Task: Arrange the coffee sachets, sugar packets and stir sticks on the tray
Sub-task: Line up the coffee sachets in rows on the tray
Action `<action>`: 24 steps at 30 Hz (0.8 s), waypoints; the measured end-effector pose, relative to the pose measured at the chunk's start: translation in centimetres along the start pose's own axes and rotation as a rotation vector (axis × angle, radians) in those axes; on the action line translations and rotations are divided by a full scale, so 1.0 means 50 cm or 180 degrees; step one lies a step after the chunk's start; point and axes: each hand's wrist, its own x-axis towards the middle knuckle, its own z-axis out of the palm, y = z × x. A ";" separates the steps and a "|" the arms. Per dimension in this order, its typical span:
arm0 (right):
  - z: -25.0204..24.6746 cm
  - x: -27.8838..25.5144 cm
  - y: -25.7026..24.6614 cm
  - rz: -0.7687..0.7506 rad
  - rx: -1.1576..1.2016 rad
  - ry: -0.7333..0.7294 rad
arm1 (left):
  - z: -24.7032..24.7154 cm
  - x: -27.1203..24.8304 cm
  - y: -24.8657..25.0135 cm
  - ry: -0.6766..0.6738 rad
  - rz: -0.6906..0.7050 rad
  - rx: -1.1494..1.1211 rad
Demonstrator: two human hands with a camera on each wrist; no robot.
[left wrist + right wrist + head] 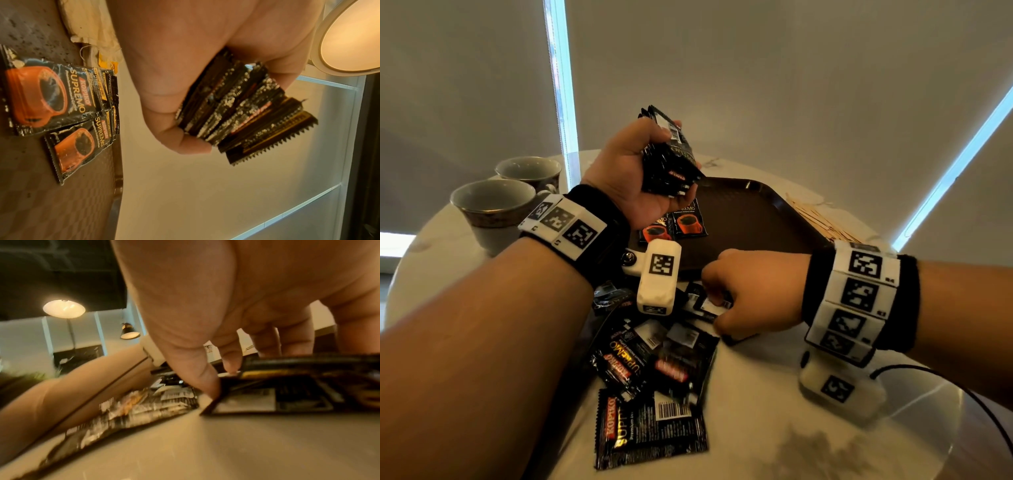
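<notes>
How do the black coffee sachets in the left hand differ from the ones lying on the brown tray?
The black coffee sachets in the left hand are bunched edge-on, lifted above the brown plastic tray; the black sachets on the tray lie flat, face up, showing orange cups. Both look like the same brand.

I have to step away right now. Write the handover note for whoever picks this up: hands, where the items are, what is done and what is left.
Left hand: grips a stack of coffee sachets, raised over the tray.
Right hand: fingers curled on a sachet at the top of the loose pile on the table.
Done: a few sachets lie face up on the tray's near left part.
Left: place the held stack, clear the loose pile, then move the stir sticks, lying on the table right of the tray. Sugar packets: none clearly identifiable.
</notes>
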 end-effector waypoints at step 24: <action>-0.001 -0.034 0.049 -0.0025 0.0253 -0.0515 | 0.005 -0.008 -0.001 0.0177 -0.0064 0.0190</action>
